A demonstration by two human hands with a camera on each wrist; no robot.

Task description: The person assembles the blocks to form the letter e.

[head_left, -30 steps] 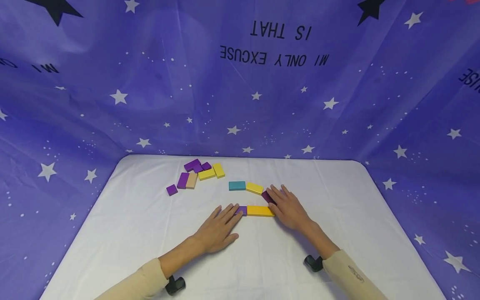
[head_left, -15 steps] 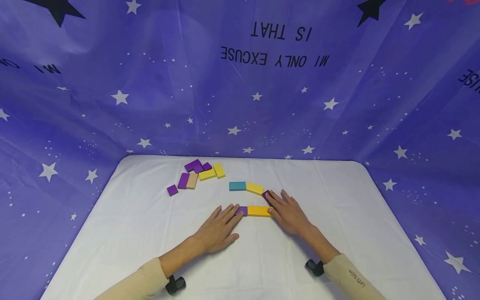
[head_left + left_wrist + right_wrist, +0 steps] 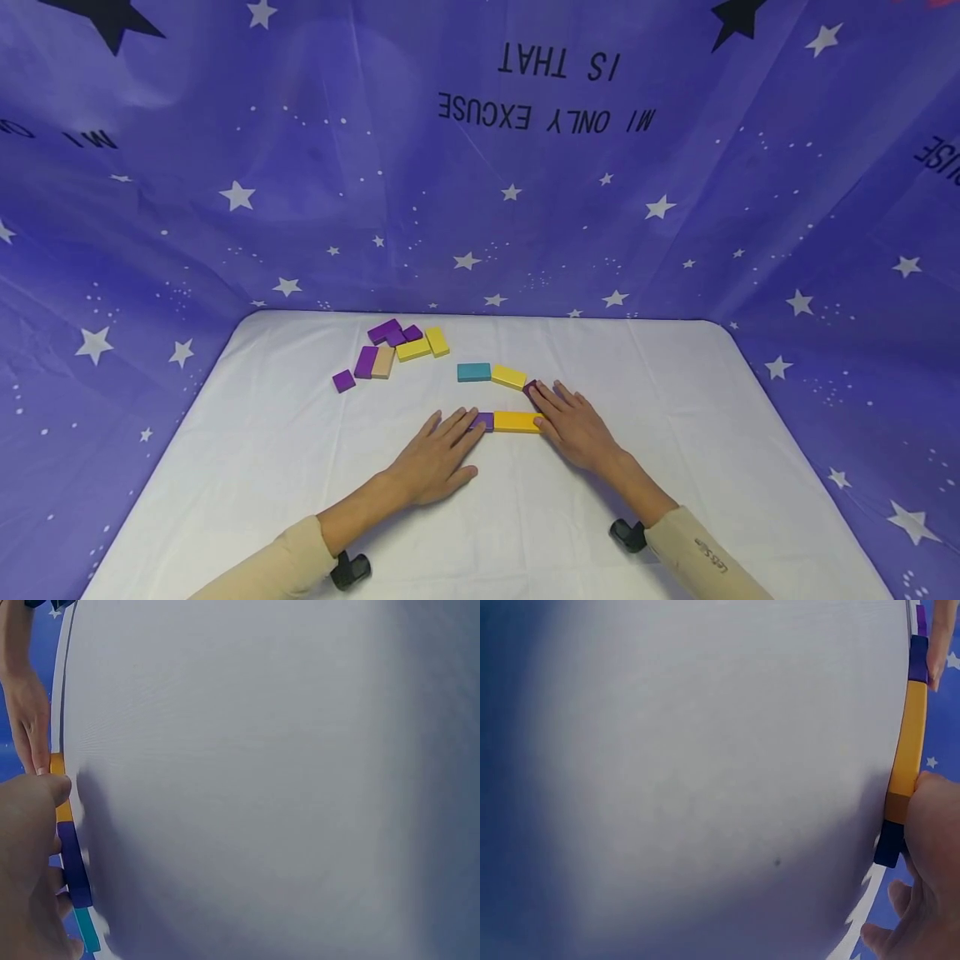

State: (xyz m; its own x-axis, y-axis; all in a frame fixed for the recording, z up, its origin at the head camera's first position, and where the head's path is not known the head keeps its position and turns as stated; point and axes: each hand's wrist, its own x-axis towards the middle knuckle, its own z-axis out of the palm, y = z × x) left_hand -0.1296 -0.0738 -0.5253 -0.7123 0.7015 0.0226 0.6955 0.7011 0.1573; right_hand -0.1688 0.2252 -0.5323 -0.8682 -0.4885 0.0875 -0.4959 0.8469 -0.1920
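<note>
My left hand [image 3: 435,458] lies palm down with fingers stretched over a purple block [image 3: 486,422], covering its left part. Against that block's right end sits a long orange-yellow block [image 3: 516,422]. The right hand [image 3: 577,429] is flat too, its thumb on the long block's right end and its fingertips over a dark maroon block [image 3: 530,387], mostly hidden. A yellow block [image 3: 509,377] slants up from the maroon one to a teal block [image 3: 474,372]. In the right wrist view, the orange-yellow block [image 3: 909,742] stands beside the right hand [image 3: 934,855], with a dark block [image 3: 889,844] below.
At the back left lie loose blocks: several purple ones [image 3: 385,331], a tan one [image 3: 383,362] and two yellow ones [image 3: 413,349]. A small purple block [image 3: 343,381] is apart from them. The white-covered table [image 3: 675,400] meets a starry purple cloth [image 3: 480,208] behind.
The right hand has shifted slightly, its fingers now covering more of the maroon block and its thumb more of the long block's end. My left hand and the other blocks stay put.
</note>
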